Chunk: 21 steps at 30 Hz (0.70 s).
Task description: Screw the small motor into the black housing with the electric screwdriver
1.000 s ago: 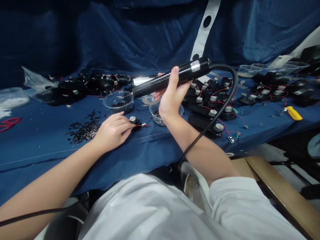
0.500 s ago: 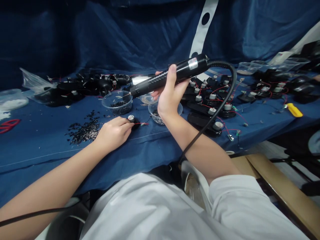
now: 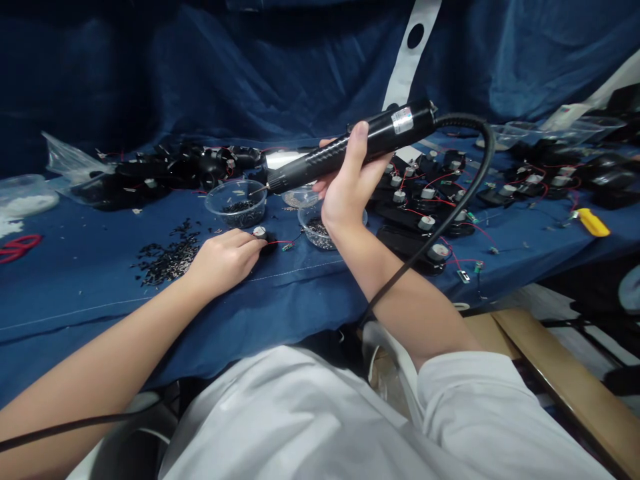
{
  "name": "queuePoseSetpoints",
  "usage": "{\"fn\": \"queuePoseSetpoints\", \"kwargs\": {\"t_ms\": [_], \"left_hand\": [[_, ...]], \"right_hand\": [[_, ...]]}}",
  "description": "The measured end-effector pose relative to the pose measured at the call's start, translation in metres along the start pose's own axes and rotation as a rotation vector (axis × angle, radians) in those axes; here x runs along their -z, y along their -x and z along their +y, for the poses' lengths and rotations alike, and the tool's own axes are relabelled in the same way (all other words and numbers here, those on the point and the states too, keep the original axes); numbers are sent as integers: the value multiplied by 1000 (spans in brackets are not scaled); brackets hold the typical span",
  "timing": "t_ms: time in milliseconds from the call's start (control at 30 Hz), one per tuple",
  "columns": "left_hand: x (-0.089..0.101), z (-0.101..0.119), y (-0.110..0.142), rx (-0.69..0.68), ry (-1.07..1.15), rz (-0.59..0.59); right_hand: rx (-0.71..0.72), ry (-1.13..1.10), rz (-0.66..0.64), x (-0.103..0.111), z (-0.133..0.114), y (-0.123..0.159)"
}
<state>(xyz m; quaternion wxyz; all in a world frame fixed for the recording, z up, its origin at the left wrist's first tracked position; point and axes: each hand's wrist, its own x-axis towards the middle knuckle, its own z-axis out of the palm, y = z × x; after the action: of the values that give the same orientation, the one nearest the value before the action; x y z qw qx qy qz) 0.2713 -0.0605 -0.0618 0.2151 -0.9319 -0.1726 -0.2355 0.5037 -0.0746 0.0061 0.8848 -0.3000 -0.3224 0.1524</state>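
My right hand (image 3: 347, 180) is wrapped round a black electric screwdriver (image 3: 315, 160), held nearly level and sloping down to the left. Its thin bit reaches over a clear plastic bowl (image 3: 213, 205) of small dark screws; whether the tip touches them I cannot tell. On the cloth, my left hand (image 3: 225, 260) is closed on a black part with a small silver motor (image 3: 259, 233) on top, mostly hidden by the fingers. A red wire runs from that part to a little green circuit board (image 3: 288, 247). Loose dark screws (image 3: 167, 257) lie heaped left of this hand.
Two more clear bowls stand near my right wrist, one a small screw bowl (image 3: 320, 240). Black housings with motors and red wires (image 3: 427, 223) fill the right side. A yellow-handled tool (image 3: 593, 223) and red scissors handles (image 3: 20, 248) lie farther out. The screwdriver's cord (image 3: 430, 240) crosses my right forearm.
My right hand and the screwdriver have shifted slightly right, the bit still over the screw bowl. My left hand stays on the black part, almost unmoved.
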Motion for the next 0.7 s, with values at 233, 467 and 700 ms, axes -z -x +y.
{"fn": "queuePoseSetpoints", "kwargs": {"t_ms": [233, 467, 700], "left_hand": [[0, -2, 0, 9, -40, -52], [5, 3, -4, 13, -57, -53], [3, 2, -2, 78, 33, -52]], "right_hand": [[-11, 33, -2, -1, -1, 1], [-23, 93, -29, 1, 6, -1], [61, 118, -85, 3, 14, -3]]}}
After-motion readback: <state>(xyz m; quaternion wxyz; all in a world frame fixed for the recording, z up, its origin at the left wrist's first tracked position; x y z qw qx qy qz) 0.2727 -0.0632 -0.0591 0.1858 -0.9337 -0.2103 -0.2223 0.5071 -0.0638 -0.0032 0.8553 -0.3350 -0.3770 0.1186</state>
